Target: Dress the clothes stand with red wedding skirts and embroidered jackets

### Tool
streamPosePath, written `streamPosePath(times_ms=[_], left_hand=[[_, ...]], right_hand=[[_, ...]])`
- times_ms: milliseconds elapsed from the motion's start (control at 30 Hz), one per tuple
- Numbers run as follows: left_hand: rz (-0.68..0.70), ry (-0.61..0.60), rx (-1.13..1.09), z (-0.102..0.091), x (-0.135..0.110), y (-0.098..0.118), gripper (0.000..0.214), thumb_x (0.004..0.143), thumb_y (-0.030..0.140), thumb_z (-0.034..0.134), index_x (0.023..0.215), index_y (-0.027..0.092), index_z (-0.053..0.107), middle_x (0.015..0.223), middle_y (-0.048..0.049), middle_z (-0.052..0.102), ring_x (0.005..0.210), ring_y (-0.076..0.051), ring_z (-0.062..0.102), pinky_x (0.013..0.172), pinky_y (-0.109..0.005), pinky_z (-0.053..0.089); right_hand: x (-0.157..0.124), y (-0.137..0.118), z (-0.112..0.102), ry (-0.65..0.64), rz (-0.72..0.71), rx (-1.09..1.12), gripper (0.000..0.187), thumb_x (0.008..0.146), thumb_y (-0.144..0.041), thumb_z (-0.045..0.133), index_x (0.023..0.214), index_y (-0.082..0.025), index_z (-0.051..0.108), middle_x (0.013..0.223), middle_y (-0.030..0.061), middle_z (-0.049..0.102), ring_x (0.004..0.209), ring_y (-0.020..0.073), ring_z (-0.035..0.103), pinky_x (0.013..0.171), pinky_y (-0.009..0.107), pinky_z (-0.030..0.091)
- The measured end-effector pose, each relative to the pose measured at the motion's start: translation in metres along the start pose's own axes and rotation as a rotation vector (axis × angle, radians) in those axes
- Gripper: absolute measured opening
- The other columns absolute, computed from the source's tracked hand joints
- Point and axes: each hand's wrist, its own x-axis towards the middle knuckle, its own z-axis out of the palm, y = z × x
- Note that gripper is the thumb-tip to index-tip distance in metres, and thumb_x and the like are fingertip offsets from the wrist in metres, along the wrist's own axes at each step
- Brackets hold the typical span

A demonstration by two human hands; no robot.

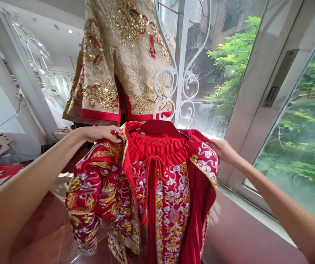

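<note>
A red jacket with gold and silver embroidery hangs open in front of me. My left hand grips its left shoulder, thumb in front near the gold-edged collar. At the opposite shoulder, my right hand is closed on the cloth, its fingertips mostly hidden behind the sleeve. Inside the jacket is a red embroidered skirt with a gathered waist and a tied cord with tassels. Both garments are on a hanger, whose thin metal hook rises in front of a white scrolled stand.
A beige garment with gold sequins and red hems hangs behind. The white metal stand rises beside it. A glass door frame stands at right, with leaves outside. Red and white packages lie at left on the tiled floor side.
</note>
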Motion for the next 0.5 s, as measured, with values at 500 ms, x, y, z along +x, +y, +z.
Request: streamPosePath(times_ms=[500], left_hand=[[0.097, 0.338, 0.238, 0.005, 0.005, -0.007, 0.039, 0.045, 0.04, 0.07, 0.074, 0.015, 0.065, 0.073, -0.0051, 0.067, 0.072, -0.021, 0.061, 0.068, -0.037, 0.052]], right_hand=[[-0.018, -0.002, -0.037, -0.139, -0.032, -0.145, 0.04, 0.066, -0.052, 0.062, 0.053, -0.016, 0.053, 0.056, 0.0011, 0.053, 0.056, 0.0133, 0.046, 0.053, 0.025, 0.034]])
